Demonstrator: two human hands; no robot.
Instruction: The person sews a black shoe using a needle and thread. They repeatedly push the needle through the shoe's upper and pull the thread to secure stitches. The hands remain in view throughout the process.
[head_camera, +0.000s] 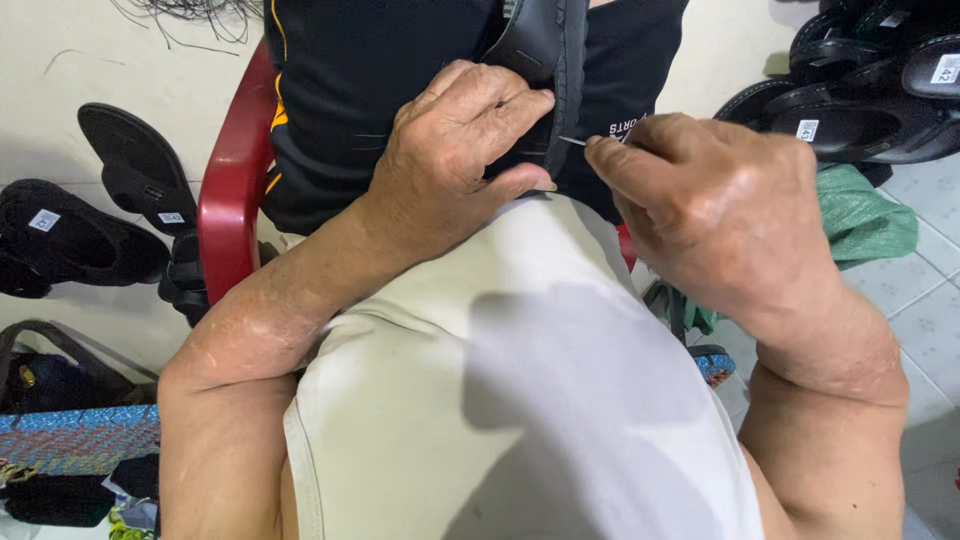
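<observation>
A black sandal (545, 60) stands on edge against my dark shirt at the top middle of the head view. My left hand (460, 140) wraps around its lower part, thumb and fingers pressed on the sole's edge. My right hand (710, 205) sits just to the right and pinches a thin metal needle (572, 141), whose tip points left and touches the sandal's side. My knee in pale shorts (520, 380) fills the middle below both hands.
A red plastic chair arm (232, 185) runs down at my left. Black sandals with white size tags lie on the floor at left (75, 240) and are piled at top right (860, 115). A green cloth (865, 220) and pale floor tiles (925, 320) are at right.
</observation>
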